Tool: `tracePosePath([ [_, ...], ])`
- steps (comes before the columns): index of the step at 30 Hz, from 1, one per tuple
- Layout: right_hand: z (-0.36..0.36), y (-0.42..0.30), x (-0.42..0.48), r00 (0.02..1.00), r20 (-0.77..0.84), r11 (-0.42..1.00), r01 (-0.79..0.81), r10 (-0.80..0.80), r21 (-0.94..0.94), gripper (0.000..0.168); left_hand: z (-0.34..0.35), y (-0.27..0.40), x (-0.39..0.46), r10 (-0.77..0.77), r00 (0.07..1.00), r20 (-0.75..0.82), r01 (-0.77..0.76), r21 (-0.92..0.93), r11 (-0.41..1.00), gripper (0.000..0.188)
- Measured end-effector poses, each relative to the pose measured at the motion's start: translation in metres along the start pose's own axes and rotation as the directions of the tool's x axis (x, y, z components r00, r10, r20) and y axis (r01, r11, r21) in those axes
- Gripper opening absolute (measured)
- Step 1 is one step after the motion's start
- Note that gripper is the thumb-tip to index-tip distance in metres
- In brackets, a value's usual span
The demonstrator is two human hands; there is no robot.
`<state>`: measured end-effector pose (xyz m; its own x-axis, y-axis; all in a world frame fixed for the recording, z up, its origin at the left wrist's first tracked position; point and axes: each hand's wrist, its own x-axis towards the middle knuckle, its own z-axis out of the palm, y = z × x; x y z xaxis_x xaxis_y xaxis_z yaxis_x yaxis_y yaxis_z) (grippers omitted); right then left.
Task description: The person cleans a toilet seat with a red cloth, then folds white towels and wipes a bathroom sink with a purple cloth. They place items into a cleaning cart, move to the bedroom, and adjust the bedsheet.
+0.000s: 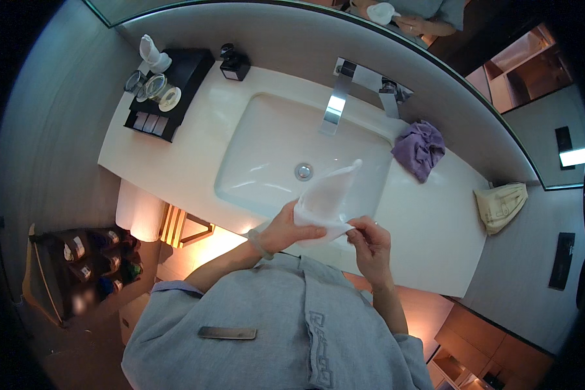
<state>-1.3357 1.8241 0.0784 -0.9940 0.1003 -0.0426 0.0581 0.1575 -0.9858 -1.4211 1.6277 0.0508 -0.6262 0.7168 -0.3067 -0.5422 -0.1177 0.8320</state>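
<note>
A white cloth [324,195], thin and folded to a tall point at its far end, is held up over the near part of the white sink basin [253,146]. My left hand [290,228] grips its lower left side, thumb laid across the front. With thumb and fingertips, my right hand [372,243] pinches the lower right corner of the cloth. Behind the cloth, the round metal drain [303,171] shows in the basin. A chrome wall faucet [336,105] reaches out above the basin.
Right of the basin lies a crumpled purple cloth [420,150]; farther right is a cream drawstring bag [501,207]. A black tray [187,83] holds glasses [156,87] and a rolled white cloth [154,56] at left. Beside it stands a black dispenser bottle [234,63]. A mirror [409,19] runs behind.
</note>
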Motion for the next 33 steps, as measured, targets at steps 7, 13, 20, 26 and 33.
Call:
tracePosePath([
  [7,0.007,0.004,0.001,0.955,0.283,0.990,0.119,-0.091,-0.081,0.012,-0.004,-0.022,-0.047,-0.107,0.983,0.152,0.094,0.087,0.992,0.063],
  [13,0.018,0.030,-0.015,0.912,0.332,0.905,-0.334,0.240,0.264,0.008,-0.006,-0.044,-0.065,-0.256,0.966,0.036,0.233,0.305,0.924,0.086],
  [20,0.028,0.051,-0.022,0.942,0.244,0.973,0.231,-0.231,0.029,0.012,-0.007,-0.072,-0.063,-0.337,0.912,-0.233,0.361,0.066,0.930,0.061],
  [26,0.001,0.044,-0.015,0.702,0.687,0.947,-0.315,0.186,0.066,0.016,0.027,-0.062,-0.056,-0.400,0.813,-0.423,0.340,-0.212,0.916,0.050],
  [33,-0.002,0.071,-0.002,0.335,0.940,0.748,-0.641,0.071,0.172,0.019,0.052,-0.037,-0.049,-0.475,0.729,-0.492,0.349,-0.329,0.877,0.053],
])
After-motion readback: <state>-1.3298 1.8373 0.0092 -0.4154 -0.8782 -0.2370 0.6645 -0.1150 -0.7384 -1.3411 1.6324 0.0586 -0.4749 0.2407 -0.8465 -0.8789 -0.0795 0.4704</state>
